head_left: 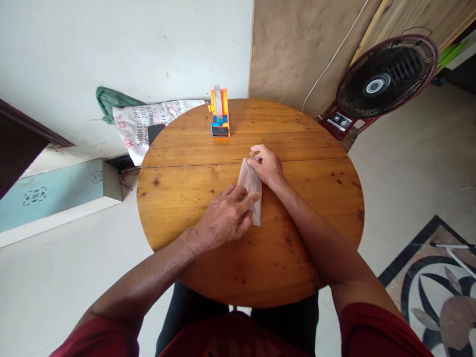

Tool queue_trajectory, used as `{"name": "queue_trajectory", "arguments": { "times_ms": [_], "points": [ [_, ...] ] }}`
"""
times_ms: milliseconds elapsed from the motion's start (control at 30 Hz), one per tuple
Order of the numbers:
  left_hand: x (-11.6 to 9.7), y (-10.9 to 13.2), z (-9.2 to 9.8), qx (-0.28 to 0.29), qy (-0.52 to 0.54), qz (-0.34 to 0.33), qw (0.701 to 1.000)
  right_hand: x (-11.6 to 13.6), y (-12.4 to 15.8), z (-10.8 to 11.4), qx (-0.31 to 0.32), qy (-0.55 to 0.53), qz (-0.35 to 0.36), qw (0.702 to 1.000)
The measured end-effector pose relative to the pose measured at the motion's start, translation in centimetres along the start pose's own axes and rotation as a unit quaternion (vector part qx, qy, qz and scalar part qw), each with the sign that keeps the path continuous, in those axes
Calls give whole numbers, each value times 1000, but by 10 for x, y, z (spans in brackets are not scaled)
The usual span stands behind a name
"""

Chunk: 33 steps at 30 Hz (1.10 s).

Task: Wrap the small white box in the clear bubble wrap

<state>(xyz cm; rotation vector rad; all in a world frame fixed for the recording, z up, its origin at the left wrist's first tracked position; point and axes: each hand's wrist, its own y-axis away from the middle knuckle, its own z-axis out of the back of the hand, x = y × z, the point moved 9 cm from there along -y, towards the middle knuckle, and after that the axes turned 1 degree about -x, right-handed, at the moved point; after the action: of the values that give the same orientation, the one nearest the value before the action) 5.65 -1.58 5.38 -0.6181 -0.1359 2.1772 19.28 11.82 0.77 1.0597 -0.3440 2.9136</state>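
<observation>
A narrow, thin, whitish see-through sheet or flat pouch [247, 176] lies lengthwise on the round wooden table [186, 193]. My right hand [268, 166] pinches its far end between thumb and fingertips. Over its lower half is my left hand [230, 213], with the fingers loosely bent and apart, and one finger reaching across the sheet. The left hand hides part of the sheet, so I cannot tell how firmly it touches. Beyond both hands, near the table's far edge, stands an orange and blue tape dispenser [225, 106] with a roll of clear tape.
A dark red fan [377, 87] stands past the table's right far side. White printed sacking [130, 129] and a green bag [111, 101] lie against the wall at left. A low pale-blue cabinet [55, 193] is on the left. Patterned floor tiles [439, 277] show at right.
</observation>
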Motion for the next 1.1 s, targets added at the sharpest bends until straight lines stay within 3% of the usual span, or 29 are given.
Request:
{"name": "queue_trajectory", "arguments": {
  "times_ms": [433,767,1100],
  "points": [
    [2,0,1,-3,10,16,1000,0,-1,-1,6,4,0,1000],
    [6,0,1,-46,56,17,997,3,1,0,3,8,8,1000],
    [3,1,5,-35,3,24,999,2,0,1,6,-6,5,1000]
  ]
}}
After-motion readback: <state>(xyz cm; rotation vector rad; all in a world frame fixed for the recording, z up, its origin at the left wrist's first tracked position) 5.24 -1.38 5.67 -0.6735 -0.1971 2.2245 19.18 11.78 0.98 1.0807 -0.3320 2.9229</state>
